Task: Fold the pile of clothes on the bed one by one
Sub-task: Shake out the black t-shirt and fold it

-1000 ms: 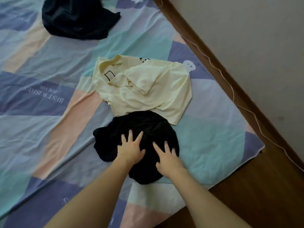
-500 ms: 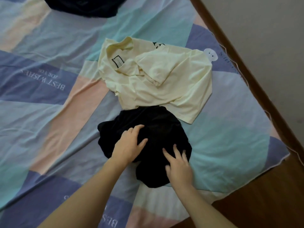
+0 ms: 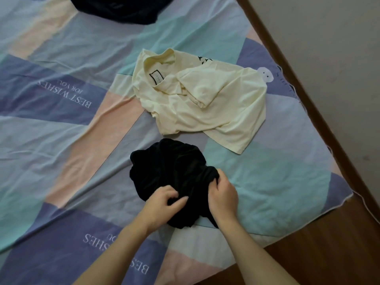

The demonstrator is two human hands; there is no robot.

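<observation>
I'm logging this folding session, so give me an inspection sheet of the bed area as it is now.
Surface: pastel patchwork bedsheet, wrinkled.
Job's things: crumpled black cloth garment; pale yellow cotton shirt lying apart beyond it; dark navy garment at the far edge.
Clutter: nothing seen.
Grippers: left hand and right hand both grip the black garment's near edge.
Cables: thin white cord along the bed edge.
Surroundings: brown wooden bed frame, beige wall.

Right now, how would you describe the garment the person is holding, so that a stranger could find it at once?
On the pastel patchwork bed sheet, look near the bed's lower right corner, just below the pale yellow cotton T-shirt. There lies a crumpled black fabric garment, gripped by the left hand and the right hand. Another dark garment lies at the far edge, untouched.
</observation>
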